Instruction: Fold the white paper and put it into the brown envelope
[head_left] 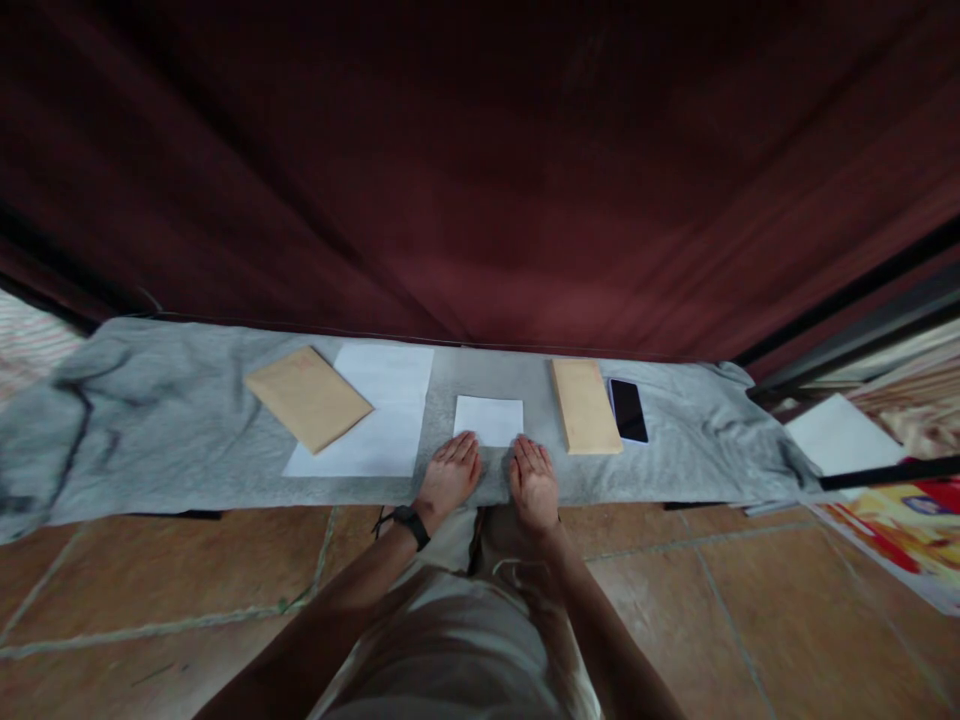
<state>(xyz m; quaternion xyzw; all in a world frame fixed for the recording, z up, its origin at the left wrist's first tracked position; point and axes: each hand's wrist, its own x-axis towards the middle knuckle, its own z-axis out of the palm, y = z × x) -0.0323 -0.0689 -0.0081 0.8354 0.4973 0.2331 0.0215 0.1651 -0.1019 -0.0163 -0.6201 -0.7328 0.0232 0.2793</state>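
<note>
A small white sheet of paper (489, 420), perhaps folded, lies flat on the grey cloth in front of me. My left hand (452, 468) rests at its near left corner, fingers stretched forward and lying flat. At the near right corner lies my right hand (533, 477), also flat, its fingertips at the paper's edge. Neither hand grips anything. To the left, a brown envelope (309, 400) lies askew over a larger white sheet (390, 420). On the right is a stack of brown envelopes (587, 407), with a dark-screened phone (628, 410) beside it.
The grey cloth (187, 420) covers a long, narrow table, wrinkled at both ends. A dark red curtain (480, 200) hangs along its far edge. At the right stand a dark metal frame (862, 365), a white panel (844, 435) and a colourful printed package (907, 525). Below is a tiled floor (675, 600).
</note>
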